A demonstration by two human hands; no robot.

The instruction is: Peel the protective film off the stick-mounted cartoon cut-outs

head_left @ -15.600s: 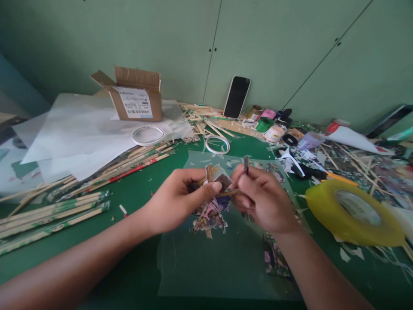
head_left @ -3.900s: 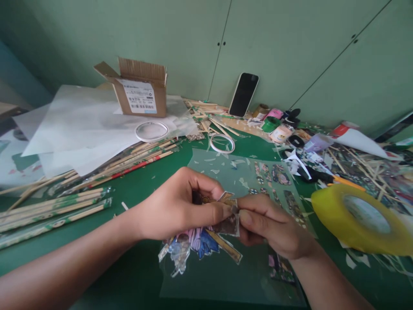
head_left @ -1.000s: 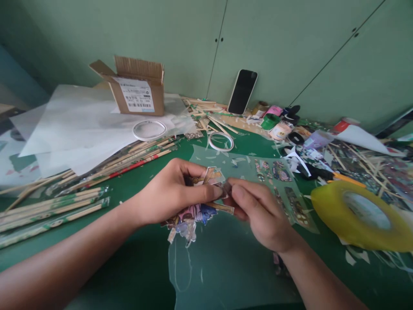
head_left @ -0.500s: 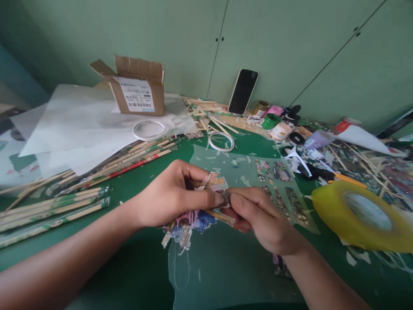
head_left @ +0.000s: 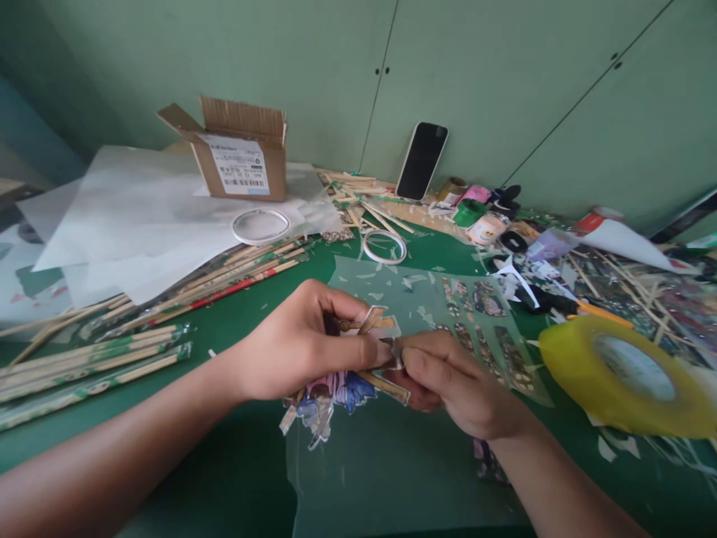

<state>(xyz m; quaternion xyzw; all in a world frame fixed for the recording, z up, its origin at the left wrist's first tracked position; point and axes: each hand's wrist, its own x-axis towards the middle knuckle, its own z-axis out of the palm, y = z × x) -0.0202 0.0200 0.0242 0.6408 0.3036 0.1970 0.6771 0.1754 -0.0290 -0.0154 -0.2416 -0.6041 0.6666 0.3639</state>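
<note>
My left hand is closed around a printed paper cutout with clear edges, coloured pink, blue and brown. Brown strip-like parts of the cutout stick out past my fingers above and below. My right hand pinches a small, shiny piece at the cutout's right side, thumb against fingers, its tip close to my left thumb. Exactly what that small piece is does not show. Beneath both hands lies a translucent sheet, with more printed pieces on its right part.
A wide yellow tape roll stands at the right by orange-handled scissors. Two silver rings lie ahead. Wrapped chopsticks and white sheets lie left, an open cardboard box on them. A phone leans on the wall.
My hands keep almost the same place and grip. The cutout has tilted slightly, and its upper brown strips show a little more clearly.
</note>
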